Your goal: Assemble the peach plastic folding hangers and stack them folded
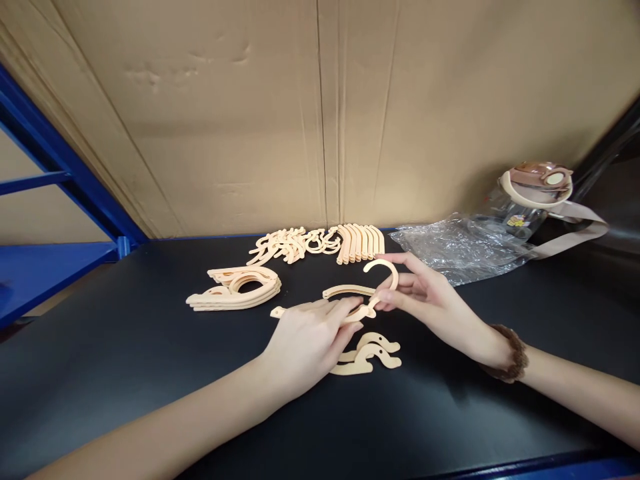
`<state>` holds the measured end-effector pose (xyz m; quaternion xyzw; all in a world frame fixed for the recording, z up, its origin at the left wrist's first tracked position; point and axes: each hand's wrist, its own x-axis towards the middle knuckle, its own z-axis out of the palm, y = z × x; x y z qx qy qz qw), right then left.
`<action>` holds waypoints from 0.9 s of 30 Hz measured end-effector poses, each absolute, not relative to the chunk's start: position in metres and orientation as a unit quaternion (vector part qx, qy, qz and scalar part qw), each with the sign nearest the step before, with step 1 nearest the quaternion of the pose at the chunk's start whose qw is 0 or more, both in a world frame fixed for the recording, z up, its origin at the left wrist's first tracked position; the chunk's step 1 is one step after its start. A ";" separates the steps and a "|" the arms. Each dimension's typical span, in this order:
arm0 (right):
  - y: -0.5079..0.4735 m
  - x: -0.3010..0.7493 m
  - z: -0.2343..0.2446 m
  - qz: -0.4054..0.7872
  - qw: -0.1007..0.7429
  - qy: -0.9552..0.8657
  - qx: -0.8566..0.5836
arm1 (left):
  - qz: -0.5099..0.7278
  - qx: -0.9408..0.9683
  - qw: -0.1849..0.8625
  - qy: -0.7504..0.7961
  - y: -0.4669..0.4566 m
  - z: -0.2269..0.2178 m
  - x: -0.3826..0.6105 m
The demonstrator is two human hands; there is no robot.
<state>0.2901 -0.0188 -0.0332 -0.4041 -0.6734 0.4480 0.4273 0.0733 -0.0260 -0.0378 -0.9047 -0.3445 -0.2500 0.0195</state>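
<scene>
My left hand and my right hand meet over a black table, both gripping one peach plastic hanger piece. The left hand's fingers curl over its arm. My right hand pinches its hook between thumb and fingers. Just below my hands lie two loose peach hook-shaped parts. A stack of folded hangers rests to the left, apart from my hands.
Rows of several peach parts line the table's back edge against a cardboard wall. A crumpled clear plastic bag and a water bottle with a strap lie at the right. Blue shelving stands at the left.
</scene>
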 end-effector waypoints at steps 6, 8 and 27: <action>-0.003 0.304 -0.038 0.208 0.361 -0.800 -0.432 | -0.260 -0.817 -0.215 -0.468 -0.023 -0.017 0.070; 0.000 0.306 -0.042 0.148 0.299 -0.847 -0.414 | -0.281 -0.751 -0.367 -0.471 -0.016 -0.014 0.069; -0.009 0.307 -0.036 0.096 0.179 -0.874 -0.442 | -0.260 -0.560 -0.633 -0.468 0.003 -0.016 0.060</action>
